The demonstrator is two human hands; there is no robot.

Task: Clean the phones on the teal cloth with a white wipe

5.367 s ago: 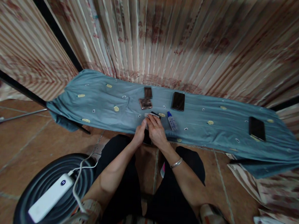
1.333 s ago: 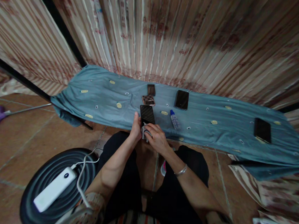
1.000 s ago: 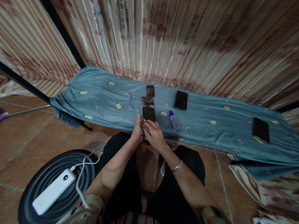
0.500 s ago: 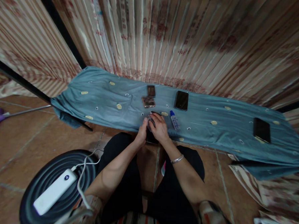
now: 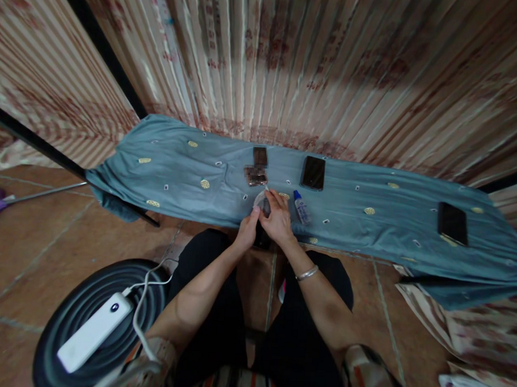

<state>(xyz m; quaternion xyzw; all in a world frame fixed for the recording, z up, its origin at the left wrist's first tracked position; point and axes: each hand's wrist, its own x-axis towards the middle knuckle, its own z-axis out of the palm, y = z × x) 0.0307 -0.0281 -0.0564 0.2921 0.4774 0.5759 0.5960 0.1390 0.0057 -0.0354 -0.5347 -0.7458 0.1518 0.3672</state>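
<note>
Near the front edge of the cloth, my left hand point(image 5: 248, 227) pinches the near side of a pale, ring-shaped thing point(image 5: 260, 200) that looks like a roll of clear tape. My right hand point(image 5: 278, 219) curls over its right side, fingertips at the far rim. Below the hands lies a dark, flat, phone-like thing point(image 5: 262, 239), mostly covered. Just right of my right hand is a small clear bottle point(image 5: 302, 211) with a blue cap, lying on its side. Beyond the hands are small brown items point(image 5: 256, 175), partly blurred out.
A blue-green patterned cloth point(image 5: 214, 205) covers the long narrow bench. One dark phone point(image 5: 314, 173) lies behind the bottle, another point(image 5: 453, 223) far right. A white power bank point(image 5: 95, 330) with a cable rests on a black ribbed round seat point(image 5: 62, 299). Striped curtains point(image 5: 291, 62) hang behind.
The pale ring now shows more plainly between my hands, tilted up. My right fingers have shifted slightly toward its far rim; the left hand has moved slightly right.
</note>
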